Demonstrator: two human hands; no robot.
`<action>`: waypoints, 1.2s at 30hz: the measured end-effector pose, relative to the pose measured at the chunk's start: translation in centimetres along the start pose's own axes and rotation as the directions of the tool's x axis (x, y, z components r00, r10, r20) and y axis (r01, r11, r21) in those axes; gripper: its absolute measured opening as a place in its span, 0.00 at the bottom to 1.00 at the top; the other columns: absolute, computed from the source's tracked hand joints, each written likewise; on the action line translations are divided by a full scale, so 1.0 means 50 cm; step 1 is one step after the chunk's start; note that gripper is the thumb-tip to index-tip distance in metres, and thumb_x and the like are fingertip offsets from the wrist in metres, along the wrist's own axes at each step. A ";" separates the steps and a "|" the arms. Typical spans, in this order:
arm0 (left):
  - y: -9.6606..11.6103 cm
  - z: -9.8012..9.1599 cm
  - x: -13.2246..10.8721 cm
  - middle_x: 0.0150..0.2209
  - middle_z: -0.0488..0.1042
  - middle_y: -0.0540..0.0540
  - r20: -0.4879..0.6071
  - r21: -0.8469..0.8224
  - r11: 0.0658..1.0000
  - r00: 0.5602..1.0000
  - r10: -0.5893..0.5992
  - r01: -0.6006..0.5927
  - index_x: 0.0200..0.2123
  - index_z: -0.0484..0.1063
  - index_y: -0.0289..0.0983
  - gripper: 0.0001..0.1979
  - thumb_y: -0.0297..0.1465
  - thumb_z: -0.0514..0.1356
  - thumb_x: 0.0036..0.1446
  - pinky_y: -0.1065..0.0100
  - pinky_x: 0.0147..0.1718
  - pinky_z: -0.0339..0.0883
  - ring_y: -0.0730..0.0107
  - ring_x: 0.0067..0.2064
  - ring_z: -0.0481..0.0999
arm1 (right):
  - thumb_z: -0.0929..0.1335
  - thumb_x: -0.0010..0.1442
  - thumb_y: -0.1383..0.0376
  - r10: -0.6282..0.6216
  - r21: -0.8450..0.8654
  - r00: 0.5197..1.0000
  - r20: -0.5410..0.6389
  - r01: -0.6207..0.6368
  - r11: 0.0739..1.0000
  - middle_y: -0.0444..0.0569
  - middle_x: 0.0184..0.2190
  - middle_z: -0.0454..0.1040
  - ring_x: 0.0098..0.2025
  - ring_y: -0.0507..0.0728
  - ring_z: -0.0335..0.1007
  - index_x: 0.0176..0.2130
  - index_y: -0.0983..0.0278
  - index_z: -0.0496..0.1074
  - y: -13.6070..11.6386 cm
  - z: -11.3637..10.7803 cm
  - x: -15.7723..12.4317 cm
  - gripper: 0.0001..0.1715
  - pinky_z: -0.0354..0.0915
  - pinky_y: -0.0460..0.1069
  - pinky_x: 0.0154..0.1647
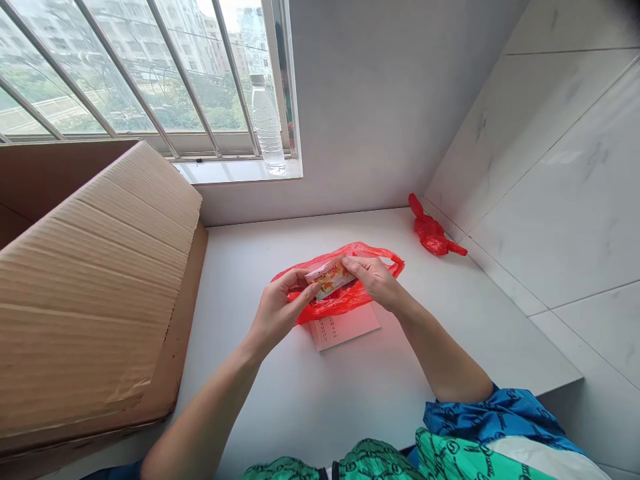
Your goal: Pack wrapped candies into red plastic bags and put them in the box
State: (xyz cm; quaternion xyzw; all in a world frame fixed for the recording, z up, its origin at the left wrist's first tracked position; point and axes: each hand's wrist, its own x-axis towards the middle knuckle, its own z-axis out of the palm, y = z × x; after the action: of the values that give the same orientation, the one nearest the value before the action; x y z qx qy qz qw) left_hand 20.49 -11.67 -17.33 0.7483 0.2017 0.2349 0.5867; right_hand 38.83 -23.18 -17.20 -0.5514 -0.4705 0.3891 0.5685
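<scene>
Between my two hands is a small printed packet [330,276], white with orange and yellow pictures; its contents do not show. My left hand [287,300] pinches its left end with thumb and fingers. At the upper right end, my right hand [373,279] grips it the same way. Directly beneath the packet lies an opened red plastic bag [345,305], with a handle loop at its right; what is inside is mostly hidden. Part of a pale card with lines of print [350,329] sticks out from under the bag.
A large open cardboard box [100,280] stands at the left. On the windowsill is a clear water bottle [269,130]. A knotted red plastic bag [434,233] lies at the back right of the white tabletop [240,267], beside the tiled wall [550,200].
</scene>
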 end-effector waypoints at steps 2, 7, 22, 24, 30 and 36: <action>-0.002 0.000 0.001 0.36 0.74 0.46 0.081 -0.080 0.996 0.996 -0.043 0.049 0.40 0.72 0.36 0.13 0.40 0.63 0.61 0.68 0.37 0.69 0.67 0.38 0.75 | 0.61 0.67 0.45 -0.008 0.031 1.000 -0.006 0.008 0.999 0.45 0.28 0.70 0.32 0.55 0.68 0.32 0.61 0.72 -0.002 0.006 0.000 0.26 0.68 0.50 0.38; 0.001 0.007 -0.004 0.28 0.63 0.53 0.261 -0.067 0.978 0.950 -0.173 0.197 0.29 0.62 0.36 0.18 0.41 0.66 0.57 0.74 0.27 0.59 0.76 0.30 0.66 | 0.65 0.63 0.43 0.001 -0.001 0.999 -0.047 -0.001 1.000 0.41 0.21 0.60 0.24 0.50 0.57 0.24 0.63 0.64 0.006 0.016 0.001 0.29 0.59 0.46 0.26; -0.012 0.015 -0.001 0.39 0.76 0.44 0.094 -0.019 0.999 0.995 -0.038 0.040 0.38 0.72 0.36 0.14 0.42 0.60 0.62 0.67 0.39 0.70 0.65 0.40 0.76 | 0.66 0.65 0.48 -0.012 -0.072 1.000 0.001 0.012 0.997 0.47 0.34 0.76 0.36 0.55 0.74 0.39 0.62 0.73 0.002 0.025 -0.010 0.20 0.70 0.50 0.38; -0.007 0.007 0.002 0.35 0.76 0.45 0.033 -0.026 0.999 0.998 -0.047 0.047 0.33 0.70 0.36 0.16 0.44 0.61 0.61 0.70 0.32 0.69 0.67 0.36 0.76 | 0.67 0.64 0.48 0.016 -0.130 0.999 0.030 -0.012 0.991 0.47 0.32 0.76 0.34 0.54 0.72 0.37 0.62 0.74 -0.001 0.018 -0.012 0.21 0.68 0.50 0.37; 0.001 0.000 0.005 0.23 0.71 0.51 -0.113 -0.100 0.991 0.989 -0.099 0.087 0.31 0.70 0.36 0.17 0.45 0.64 0.59 0.74 0.26 0.64 0.74 0.26 0.71 | 0.65 0.65 0.44 0.058 -0.034 0.997 0.044 -0.057 0.998 0.46 0.32 0.75 0.32 0.52 0.71 0.35 0.63 0.72 0.000 0.027 -0.012 0.25 0.68 0.48 0.35; -0.001 0.003 -0.001 0.27 0.72 0.50 -0.032 -0.233 0.961 0.987 -0.158 0.147 0.37 0.73 0.36 0.17 0.45 0.62 0.60 0.74 0.28 0.64 0.74 0.29 0.70 | 0.67 0.65 0.48 0.019 0.021 0.999 0.032 -0.020 1.000 0.45 0.30 0.73 0.32 0.52 0.70 0.37 0.63 0.75 0.006 0.028 -0.009 0.22 0.68 0.48 0.34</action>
State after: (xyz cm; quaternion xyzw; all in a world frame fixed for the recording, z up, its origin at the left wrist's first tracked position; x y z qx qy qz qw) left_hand 20.56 -11.82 -17.40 0.6514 0.2450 0.2297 0.6804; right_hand 37.39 -23.25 -17.59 -0.5436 -0.4699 0.4083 0.5630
